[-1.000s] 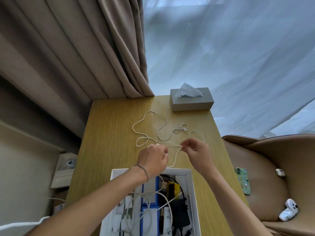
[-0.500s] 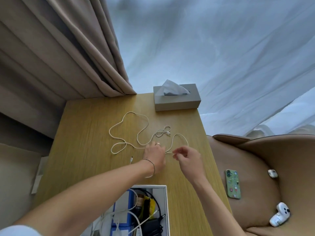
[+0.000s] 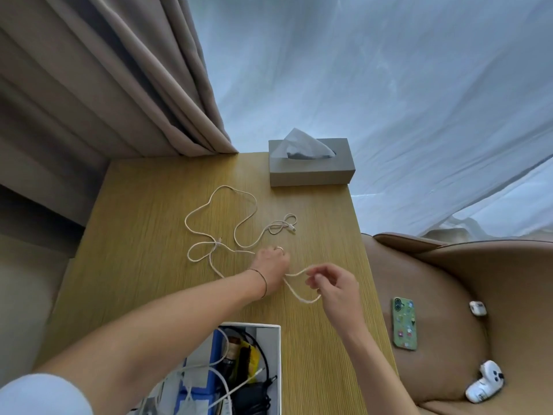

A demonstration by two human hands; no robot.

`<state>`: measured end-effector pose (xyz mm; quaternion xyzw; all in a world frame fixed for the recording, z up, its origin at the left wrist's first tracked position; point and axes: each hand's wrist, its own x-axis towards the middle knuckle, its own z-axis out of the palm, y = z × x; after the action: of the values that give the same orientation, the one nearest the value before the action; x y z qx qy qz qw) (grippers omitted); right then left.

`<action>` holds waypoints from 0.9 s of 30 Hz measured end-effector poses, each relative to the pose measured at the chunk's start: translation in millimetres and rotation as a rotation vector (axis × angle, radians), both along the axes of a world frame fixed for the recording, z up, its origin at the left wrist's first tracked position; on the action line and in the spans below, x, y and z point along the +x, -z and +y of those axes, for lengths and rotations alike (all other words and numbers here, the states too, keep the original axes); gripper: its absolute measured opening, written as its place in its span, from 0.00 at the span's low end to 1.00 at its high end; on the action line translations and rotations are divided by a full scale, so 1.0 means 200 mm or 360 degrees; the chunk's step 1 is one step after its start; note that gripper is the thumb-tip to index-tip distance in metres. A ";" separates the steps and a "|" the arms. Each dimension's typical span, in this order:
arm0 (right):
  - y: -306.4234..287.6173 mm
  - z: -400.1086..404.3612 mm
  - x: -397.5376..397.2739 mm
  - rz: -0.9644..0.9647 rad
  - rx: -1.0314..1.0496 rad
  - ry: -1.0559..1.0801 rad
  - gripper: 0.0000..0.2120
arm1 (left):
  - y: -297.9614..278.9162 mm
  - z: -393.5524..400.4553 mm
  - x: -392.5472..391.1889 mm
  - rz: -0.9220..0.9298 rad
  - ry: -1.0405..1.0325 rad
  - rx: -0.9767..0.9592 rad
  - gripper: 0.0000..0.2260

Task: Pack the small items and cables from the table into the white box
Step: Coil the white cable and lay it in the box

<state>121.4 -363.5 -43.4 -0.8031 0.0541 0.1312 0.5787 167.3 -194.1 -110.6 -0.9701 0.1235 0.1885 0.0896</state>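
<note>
We held the white cable (image 3: 236,232) on the wooden table (image 3: 143,235), our left hand (image 3: 273,262) gripping it. Our right hand (image 3: 335,287) pinched a loop beyond the white box (image 3: 276,369).

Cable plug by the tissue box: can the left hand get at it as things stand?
Probably yes. The plug lies bare on the table just beyond the left hand, nothing between them, though that hand already holds the cable.

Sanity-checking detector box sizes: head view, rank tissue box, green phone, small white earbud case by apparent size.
1. tissue box, clearly largest, though farthest away.
2. green phone on the chair seat.
3. small white earbud case, smallest, at similar depth to the phone, so that pair is reliable.
</note>
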 end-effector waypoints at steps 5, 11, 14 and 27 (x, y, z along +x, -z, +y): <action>-0.04 0.00 0.02 -0.0033 -0.0064 -0.0017 0.14 | -0.03 0.11 -0.03 0.0120 -0.0023 -0.0004 0.10; -0.04 0.08 -0.01 -0.0017 -0.0113 -0.0084 0.14 | -0.03 0.24 -0.09 0.0125 0.0208 0.0044 0.15; -0.02 0.10 -0.03 0.0009 -0.0121 -0.0107 0.14 | -0.04 0.30 -0.11 0.0087 0.0312 0.0171 0.09; 0.04 0.37 0.03 -0.0227 -0.0688 -0.0778 0.27 | -0.44 0.39 -0.21 0.0283 -0.0962 -0.1767 0.10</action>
<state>127.7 -290.1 -51.6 -0.9037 -0.1543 0.1950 0.3486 126.1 -116.3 -23.5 -0.8447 -0.0694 0.1930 -0.4943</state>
